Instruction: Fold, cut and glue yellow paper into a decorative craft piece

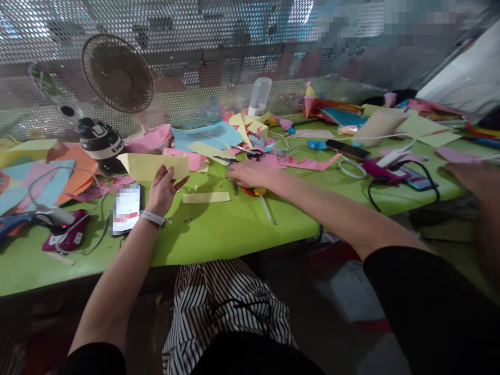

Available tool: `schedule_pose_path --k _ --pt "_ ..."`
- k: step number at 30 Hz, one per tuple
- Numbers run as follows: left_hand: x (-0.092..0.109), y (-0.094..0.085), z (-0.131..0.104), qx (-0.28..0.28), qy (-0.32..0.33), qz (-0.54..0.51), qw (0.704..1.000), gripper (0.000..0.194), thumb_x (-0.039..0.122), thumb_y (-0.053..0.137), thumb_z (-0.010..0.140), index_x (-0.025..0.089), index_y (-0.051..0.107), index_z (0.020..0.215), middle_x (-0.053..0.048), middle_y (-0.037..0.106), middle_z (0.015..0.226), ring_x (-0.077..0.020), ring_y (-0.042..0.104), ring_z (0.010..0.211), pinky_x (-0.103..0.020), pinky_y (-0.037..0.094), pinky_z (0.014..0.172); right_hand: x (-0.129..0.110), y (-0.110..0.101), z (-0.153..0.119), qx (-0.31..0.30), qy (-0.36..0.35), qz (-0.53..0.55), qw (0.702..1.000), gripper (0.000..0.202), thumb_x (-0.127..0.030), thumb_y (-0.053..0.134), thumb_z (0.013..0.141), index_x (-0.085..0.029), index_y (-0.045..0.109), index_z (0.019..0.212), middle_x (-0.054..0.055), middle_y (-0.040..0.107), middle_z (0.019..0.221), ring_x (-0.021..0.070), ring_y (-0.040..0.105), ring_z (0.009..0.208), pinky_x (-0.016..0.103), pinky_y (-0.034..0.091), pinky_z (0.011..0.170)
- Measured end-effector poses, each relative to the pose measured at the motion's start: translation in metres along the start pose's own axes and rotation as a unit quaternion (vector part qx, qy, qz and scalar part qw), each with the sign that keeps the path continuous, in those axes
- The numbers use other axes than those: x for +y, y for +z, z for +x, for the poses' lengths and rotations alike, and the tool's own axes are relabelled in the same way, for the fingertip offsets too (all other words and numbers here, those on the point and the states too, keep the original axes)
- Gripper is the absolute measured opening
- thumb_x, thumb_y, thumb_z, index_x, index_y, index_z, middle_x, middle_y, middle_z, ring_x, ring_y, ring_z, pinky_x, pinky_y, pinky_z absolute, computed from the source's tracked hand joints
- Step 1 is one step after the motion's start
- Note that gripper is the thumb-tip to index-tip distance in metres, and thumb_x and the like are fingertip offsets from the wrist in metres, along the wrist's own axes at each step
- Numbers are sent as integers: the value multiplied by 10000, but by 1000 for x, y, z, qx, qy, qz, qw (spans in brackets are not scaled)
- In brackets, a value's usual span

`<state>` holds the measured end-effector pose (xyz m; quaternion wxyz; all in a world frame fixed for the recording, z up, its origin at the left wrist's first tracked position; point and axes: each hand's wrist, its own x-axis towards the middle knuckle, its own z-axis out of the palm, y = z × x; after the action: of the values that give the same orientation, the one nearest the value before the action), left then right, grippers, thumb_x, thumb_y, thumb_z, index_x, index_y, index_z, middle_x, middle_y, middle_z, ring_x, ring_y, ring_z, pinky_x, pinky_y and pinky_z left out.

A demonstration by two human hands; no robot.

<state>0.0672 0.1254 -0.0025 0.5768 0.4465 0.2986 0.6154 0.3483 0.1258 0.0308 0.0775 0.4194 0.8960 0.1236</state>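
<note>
My left hand is closed on a folded piece of yellow paper, held up over the green table. My right hand reaches low over the table, its fingers blurred and partly hidden; whether they grip anything I cannot make out. Just behind it lie black-handled scissors. Beneath the wrist sits a round red item, partly covered, with a thin clear stick beside it. A pale yellow paper strip lies flat on the table between my hands.
A phone lies near my left wrist, beside a purple power strip with cables. A fan and black bottle stand behind. Coloured paper litters the back. At right are another power strip and another person's blurred hand.
</note>
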Motion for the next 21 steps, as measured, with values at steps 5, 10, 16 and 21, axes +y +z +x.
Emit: schedule_pose_path --k 5,10,16,21 --pt "1 0 -1 -4 -6 -3 1000 218 332 781 808 245 654 962 -34 695 1249 -270 615 1247 -515 534 1061 -5 5 24 -10 -77 -48 996 258 -66 494 944 -144 726 1026 139 704 1110 251 637 1037 316 436 707" --pt "4 1 -2 8 3 -35 999 225 300 796 790 253 649 955 -13 696 1235 -253 620 1244 -493 519 1086 3 4 20 144 -8 94 985 182 -89 544 910 -132 708 979 151 714 1108 257 665 1005 344 505 760" --pt "3 -1 0 16 11 -25 1000 247 311 776 801 253 655 1007 -37 703 1228 -266 611 1266 -480 519 1090 -30 7 31 313 190 504 782 98 -253 661 849 -166 655 894 51 740 841 193 701 755 316 564 703" --pt "2 -3 1 17 10 -25 999 229 302 769 805 250 659 999 -41 706 1227 -269 612 1265 -486 524 1082 -64 6 37 270 258 499 782 91 -227 690 818 -187 625 769 38 725 753 208 722 745 327 578 718"
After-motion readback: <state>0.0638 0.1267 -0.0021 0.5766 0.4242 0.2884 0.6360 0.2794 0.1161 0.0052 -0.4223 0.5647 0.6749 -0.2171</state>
